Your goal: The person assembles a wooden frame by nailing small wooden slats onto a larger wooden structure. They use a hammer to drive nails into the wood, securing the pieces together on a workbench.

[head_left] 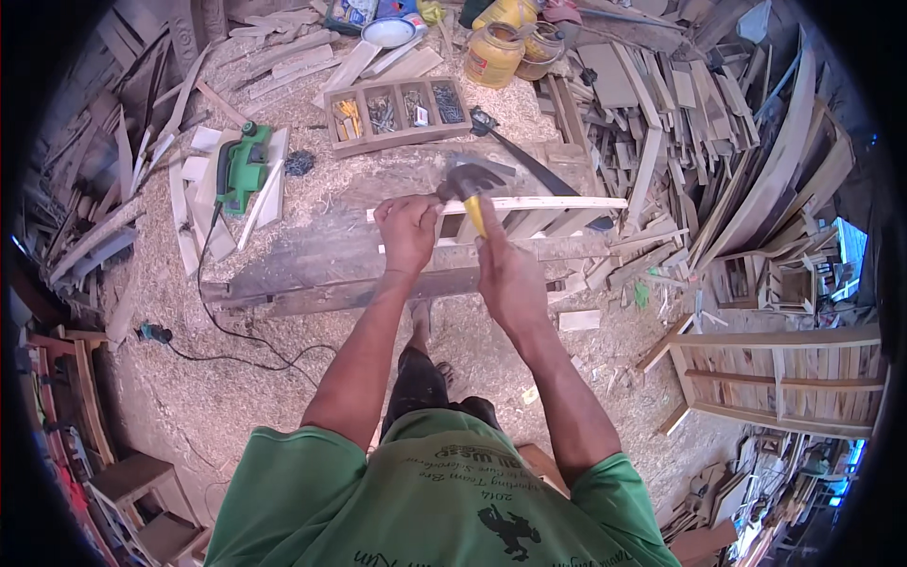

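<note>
A narrow slatted wooden frame point(557, 202) stands on the heavy wooden workbench point(312, 260), its pale rail running left to right. My left hand point(408, 231) rests at the rail's left end, fingers curled and pressed together; whatever small thing they may pinch is hidden. In my right hand point(510, 279) is a claw hammer point(475, 215), gripped by its yellow handle. The dark hammer head sits just above the rail, close beside my left fingertips; whether it touches is unclear.
Beyond the frame sits a divided wooden box point(397, 137) of nails and small hardware. A dark handsaw point(534, 165) lies right of it. A green electric planer point(244, 170) with a trailing cord rests on boards at left. Yellow jars point(493, 57), stacked offcuts point(680, 113) and shavings surround the bench.
</note>
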`<state>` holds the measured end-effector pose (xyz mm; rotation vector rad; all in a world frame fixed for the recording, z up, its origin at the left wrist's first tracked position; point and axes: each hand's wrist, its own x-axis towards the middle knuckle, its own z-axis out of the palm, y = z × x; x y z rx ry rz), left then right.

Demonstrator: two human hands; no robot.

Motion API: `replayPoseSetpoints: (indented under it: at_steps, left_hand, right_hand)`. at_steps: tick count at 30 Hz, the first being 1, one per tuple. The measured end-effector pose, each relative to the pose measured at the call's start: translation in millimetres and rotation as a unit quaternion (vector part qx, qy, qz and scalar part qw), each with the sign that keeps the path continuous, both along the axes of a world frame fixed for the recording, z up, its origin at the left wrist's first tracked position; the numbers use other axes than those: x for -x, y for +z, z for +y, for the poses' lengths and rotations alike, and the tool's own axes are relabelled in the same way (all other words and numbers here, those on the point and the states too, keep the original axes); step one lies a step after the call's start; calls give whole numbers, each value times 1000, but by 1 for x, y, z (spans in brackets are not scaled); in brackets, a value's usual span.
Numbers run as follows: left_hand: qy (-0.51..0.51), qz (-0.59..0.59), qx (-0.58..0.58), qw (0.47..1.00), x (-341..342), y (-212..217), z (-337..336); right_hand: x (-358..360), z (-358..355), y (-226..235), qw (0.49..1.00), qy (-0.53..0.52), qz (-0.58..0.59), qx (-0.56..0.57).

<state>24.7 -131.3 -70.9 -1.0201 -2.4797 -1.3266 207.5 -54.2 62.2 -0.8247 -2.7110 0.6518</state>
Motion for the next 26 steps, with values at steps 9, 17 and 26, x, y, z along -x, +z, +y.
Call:
replayPoseSetpoints:
  at_steps: [9,17,26]
  left_hand:
    - [-24,-10,-24,999,-2,-2,-3]
    - [-169,-68,273,944,67,45,-1]
    - [-150,9,246,958,51,40,-13]
  right_hand:
    - [-5,-8,-14,999,-9,47,-1]
    - [-65,-29,-101,987,-75,4,142]
    - [28,-111,-153,963,90,-114,228]
